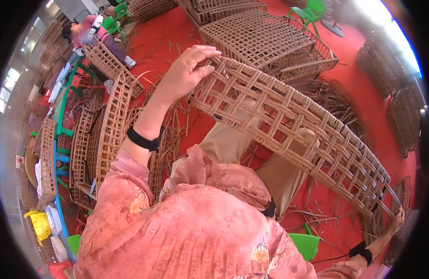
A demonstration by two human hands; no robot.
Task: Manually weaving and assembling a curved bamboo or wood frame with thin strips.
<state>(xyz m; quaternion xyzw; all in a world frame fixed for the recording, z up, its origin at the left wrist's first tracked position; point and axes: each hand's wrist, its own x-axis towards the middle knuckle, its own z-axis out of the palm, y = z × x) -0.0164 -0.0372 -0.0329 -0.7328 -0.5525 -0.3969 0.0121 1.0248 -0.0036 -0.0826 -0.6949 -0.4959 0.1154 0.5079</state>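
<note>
Gripped at one end in the closed left hand [191, 69] and, apparently, by a thin greyish strand [392, 194] in the pinching right hand [398, 218]: long curved brown wicker lattice [296, 123], between both grips. Probably at strand-tightening, calling for steady tension; beyond the left grip, stacked brown woven baskets [256, 39].

A bright red floor [351, 69] spreads across the room, green chairs [312, 10] stand toward the upper left and upper right, windows [9, 86] line the greyish wall [11, 128] at left, and strong white light [386, 15] glares at the upper right.
</note>
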